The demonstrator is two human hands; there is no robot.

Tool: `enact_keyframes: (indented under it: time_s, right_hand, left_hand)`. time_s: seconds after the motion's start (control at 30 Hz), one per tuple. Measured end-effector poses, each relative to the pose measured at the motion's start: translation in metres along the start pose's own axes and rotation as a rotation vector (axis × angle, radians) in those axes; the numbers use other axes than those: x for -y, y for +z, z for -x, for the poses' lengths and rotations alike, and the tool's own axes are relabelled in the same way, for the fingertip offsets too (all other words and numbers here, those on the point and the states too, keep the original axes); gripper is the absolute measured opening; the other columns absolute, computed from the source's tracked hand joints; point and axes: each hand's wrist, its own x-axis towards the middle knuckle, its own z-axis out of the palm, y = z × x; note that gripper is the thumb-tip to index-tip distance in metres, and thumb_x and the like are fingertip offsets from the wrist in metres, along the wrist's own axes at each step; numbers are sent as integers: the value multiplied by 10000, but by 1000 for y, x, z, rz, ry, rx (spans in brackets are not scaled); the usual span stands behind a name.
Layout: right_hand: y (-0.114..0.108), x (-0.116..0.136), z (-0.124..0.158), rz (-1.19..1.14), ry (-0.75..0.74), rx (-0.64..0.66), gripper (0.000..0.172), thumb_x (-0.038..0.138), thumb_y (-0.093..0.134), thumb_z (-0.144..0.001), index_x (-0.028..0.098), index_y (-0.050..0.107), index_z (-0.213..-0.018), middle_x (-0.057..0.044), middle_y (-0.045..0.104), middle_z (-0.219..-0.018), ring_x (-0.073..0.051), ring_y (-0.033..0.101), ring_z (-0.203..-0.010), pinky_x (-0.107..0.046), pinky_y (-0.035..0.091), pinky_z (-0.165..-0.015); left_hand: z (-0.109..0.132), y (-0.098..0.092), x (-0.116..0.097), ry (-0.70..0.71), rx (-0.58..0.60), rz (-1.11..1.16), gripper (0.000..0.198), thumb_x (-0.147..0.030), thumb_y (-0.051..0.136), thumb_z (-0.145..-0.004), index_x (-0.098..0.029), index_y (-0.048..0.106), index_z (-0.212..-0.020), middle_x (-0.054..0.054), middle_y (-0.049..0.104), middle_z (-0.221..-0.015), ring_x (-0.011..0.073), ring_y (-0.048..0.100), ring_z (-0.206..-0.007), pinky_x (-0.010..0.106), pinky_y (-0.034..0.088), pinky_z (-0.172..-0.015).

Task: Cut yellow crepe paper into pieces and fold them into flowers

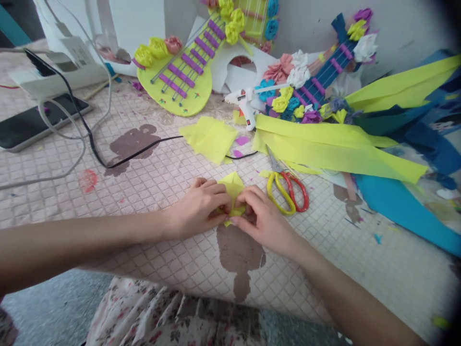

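A small piece of yellow paper [232, 183] is pinched between my two hands over the patterned tablecloth [162, 192]. My left hand [203, 206] closes on its left side, fingers curled. On the right side, my right hand [262, 218] grips the same piece between thumb and fingers. The folds under my fingertips are partly hidden. Scissors with one yellow and one red handle [301, 193] lie just right of my right hand. Beyond my hands rests a stack of yellow paper squares [211, 138].
A white glue gun [247, 108] lies behind, near long yellow strips [334, 144] and blue paper [403, 206]. Flower-trimmed guitar shapes [176, 86] stand at the back. A phone [36, 120], a power strip [61, 72] and a black cable [144, 149] are at left.
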Motion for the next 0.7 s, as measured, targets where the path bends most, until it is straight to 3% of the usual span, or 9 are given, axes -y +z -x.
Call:
enact_keyframes:
  time_s: [0.17,0.47,0.7]
  right_hand:
    - [-4,-5,0,20,26,-25,144,96,530,-819,215,478,-883,-29,491,-947,-148,521,-808,-289,454,-672]
    - [-15,-11,-1,-33,59,-7,162,66,481,-807,212,506,-874,-17,515,-896,-130,514,-743,-269,437,-638]
    - [-8,-15,-2,-130,136,-118,55,173,497,-850,210,496,-891,-1,532,-813,-125,515,-684,-268,438,-621]
  left_hand:
    - [-1,-2,0,-22,37,3,96,-256,532,-860,-185,577,-814,11,590,-885,168,500,-873,351,296,-811]
    - [-4,-5,-5,-57,53,-6,229,-333,456,-909,-174,592,-817,35,589,-862,179,504,-855,360,310,-807]
    - [-2,-3,-5,-57,44,7,253,-405,665,-765,-173,572,-806,23,597,-885,196,519,-892,366,315,-822]
